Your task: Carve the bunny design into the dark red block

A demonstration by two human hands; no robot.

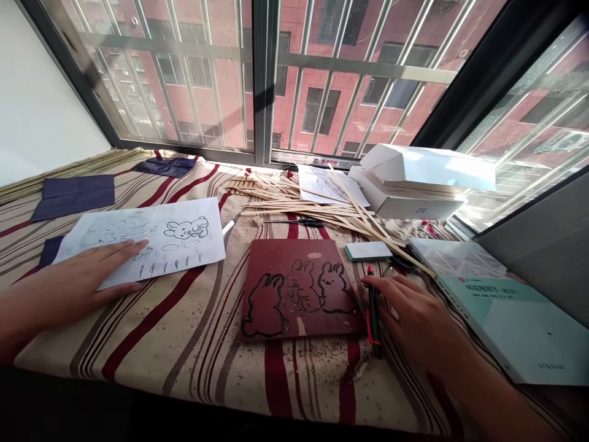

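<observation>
The left hand (pixel 69 285) and the right hand (pixel 414 313) are both bare, with slender, tapering fingers (pixel 120 248) and smooth backs. The nails are too small to make out clearly. The left forearm (pixel 18 316) and the right forearm (pixel 488 393) are bare too, narrowing toward the wrists and widening as they run out past the lower edge of the head view.

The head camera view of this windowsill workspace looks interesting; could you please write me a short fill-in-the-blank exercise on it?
The hand resting on the paper sketch is the ____ one.
The right hand holds a black and red tool at the edge of a dark red block showing three outlined ____.
The white box is marked with the letters ____.

Missing words: left; rabbits; ZTE.
</observation>
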